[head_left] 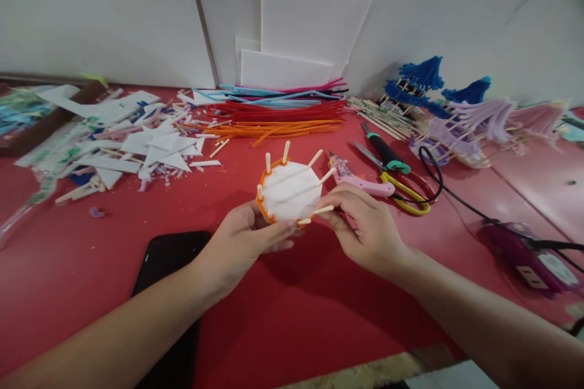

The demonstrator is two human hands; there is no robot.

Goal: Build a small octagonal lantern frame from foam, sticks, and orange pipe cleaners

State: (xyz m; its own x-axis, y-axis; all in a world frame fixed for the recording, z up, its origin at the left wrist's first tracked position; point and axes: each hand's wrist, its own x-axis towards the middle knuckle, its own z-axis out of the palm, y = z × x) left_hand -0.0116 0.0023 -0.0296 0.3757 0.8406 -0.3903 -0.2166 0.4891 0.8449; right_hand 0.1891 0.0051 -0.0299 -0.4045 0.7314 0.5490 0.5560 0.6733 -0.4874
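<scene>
White polygonal base (pixel 292 188) is held over the red table (pixel 274 322), mid-view, its face tilted up; pale sticks (pixel 286 152) project around its edge, and orange trim (pixel 258 200) runs along the rim at 9 o'clock. Left hand (pixel 249 228) grasps the base from 7 o'clock, thumb over the near edge, fingers beneath. Right hand (pixel 365 225) has its fingertips at the rim at 4 o'clock, beside a stick (cannot tell whether they pinch or merely touch). Relative to the base: pink glue gun (pixel 367 186) at 3 o'clock, just beyond the right hand; yellow-handled scissors (pixel 413 208) farther out, same direction; colored pipe cleaners (pixel 283 110) at 12 o'clock; white scraps (pixel 159 146) at 10 o'clock; black phone (pixel 171 252) at 8 o'clock, partly under the left forearm.
</scene>
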